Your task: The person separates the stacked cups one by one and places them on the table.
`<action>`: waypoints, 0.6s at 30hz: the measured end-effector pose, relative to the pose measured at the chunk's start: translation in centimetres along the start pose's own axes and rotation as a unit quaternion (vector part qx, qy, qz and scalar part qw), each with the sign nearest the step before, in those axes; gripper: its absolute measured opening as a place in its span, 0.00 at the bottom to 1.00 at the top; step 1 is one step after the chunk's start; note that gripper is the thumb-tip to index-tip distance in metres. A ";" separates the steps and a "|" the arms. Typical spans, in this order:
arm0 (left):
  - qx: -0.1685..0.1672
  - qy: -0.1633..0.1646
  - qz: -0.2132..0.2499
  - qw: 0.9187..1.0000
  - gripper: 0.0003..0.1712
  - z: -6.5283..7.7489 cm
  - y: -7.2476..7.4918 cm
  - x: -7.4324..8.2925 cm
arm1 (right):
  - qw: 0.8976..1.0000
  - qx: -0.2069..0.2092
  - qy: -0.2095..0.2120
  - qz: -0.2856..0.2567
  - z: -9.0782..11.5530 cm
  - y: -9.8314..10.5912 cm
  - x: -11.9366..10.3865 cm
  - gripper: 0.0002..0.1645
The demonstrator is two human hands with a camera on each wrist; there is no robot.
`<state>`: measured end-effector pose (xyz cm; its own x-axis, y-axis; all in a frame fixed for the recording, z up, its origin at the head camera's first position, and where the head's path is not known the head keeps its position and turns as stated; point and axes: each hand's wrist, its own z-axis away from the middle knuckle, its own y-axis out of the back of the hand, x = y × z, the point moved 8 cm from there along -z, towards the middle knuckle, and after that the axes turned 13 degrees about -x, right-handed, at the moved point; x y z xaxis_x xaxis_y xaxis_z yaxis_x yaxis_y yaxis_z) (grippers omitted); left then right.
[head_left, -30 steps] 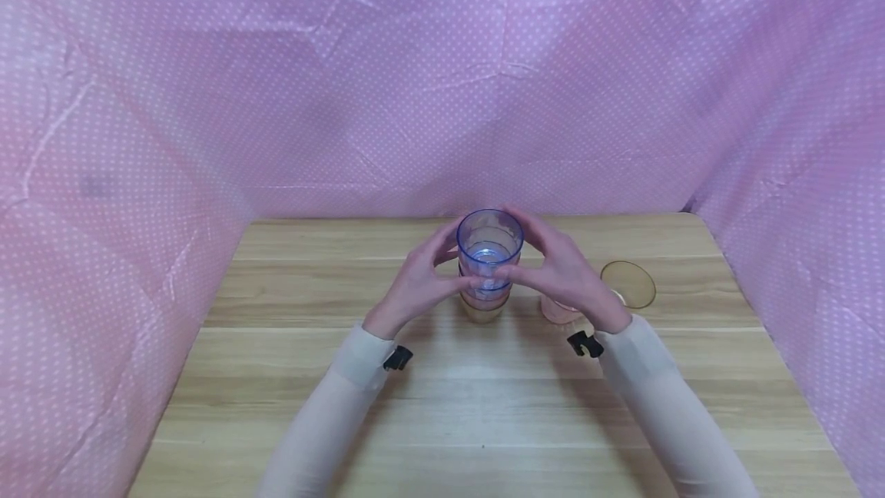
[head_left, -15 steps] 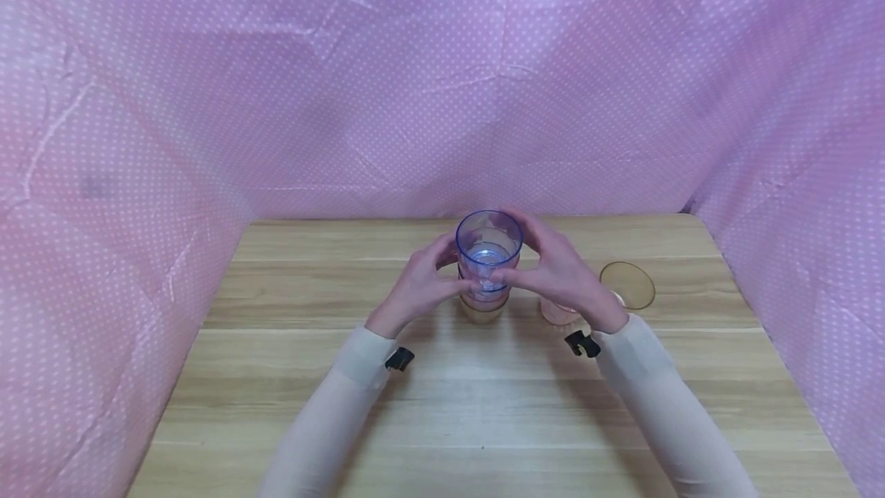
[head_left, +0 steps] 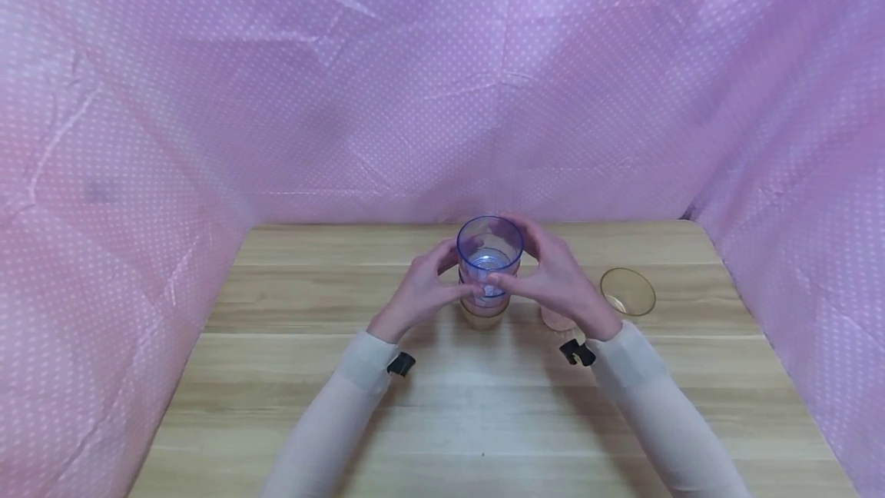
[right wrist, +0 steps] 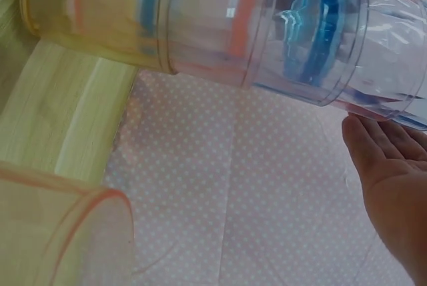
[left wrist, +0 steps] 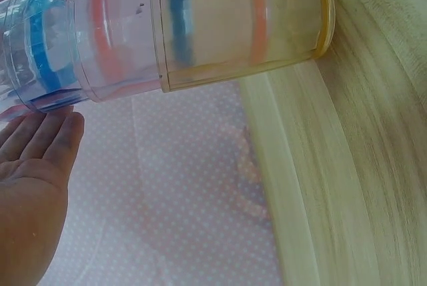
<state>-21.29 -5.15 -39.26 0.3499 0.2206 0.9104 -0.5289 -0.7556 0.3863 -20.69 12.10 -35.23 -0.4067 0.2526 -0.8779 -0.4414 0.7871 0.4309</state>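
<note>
A stack of nested clear plastic cups stands upright on the table near its back edge. Lowest is a yellow cup [left wrist: 220, 26], with a pink cup [left wrist: 120, 33] in it and blue-tinted ones higher up. The blue rim of the top cup [head_left: 489, 261] faces up in the head view. My left hand [head_left: 423, 288] holds the upper stack from the left, thumb in front and fingers behind. From the right, my right hand [head_left: 553, 275] grips the top cup, its thumb across the front. Some fingertips are hidden behind the cups.
To the right of the stack, another yellow cup [head_left: 628, 292] stands on the wooden table [head_left: 442, 421]. A pink cup [head_left: 556, 319] is partly hidden under my right wrist. Pink dotted cloth [head_left: 387, 98] hangs behind the table and at both sides.
The fingers of my left hand have slid a little lower on the stack. My right thumb has shifted slightly left across the front. The stack stays in place, and the head view has tilted slightly.
</note>
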 end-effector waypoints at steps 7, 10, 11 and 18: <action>-0.002 -0.008 -0.009 1.000 0.41 -0.1 0.0 0.0 | 1.000 0.003 0.006 -0.003 0.1 -0.2 0.2 0.53; -0.004 -0.007 -0.008 1.000 0.41 -0.1 -0.1 -0.1 | 1.000 0.007 0.004 -0.022 0.2 -0.3 0.4 0.53; -0.004 -0.006 -0.008 1.000 0.41 -0.1 0.0 -0.2 | 1.000 0.008 0.006 -0.023 0.2 -0.3 0.3 0.53; -0.003 -0.005 0.001 1.000 0.40 -0.1 -0.2 -0.4 | 1.000 0.016 0.009 -0.020 0.3 -0.5 0.1 0.53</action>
<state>-21.45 -5.04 -39.70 0.3570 0.2122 0.9097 -0.5346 -0.7522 0.3853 -20.31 11.90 -35.59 -0.4028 0.2106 -0.8907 -0.4324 0.8139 0.3880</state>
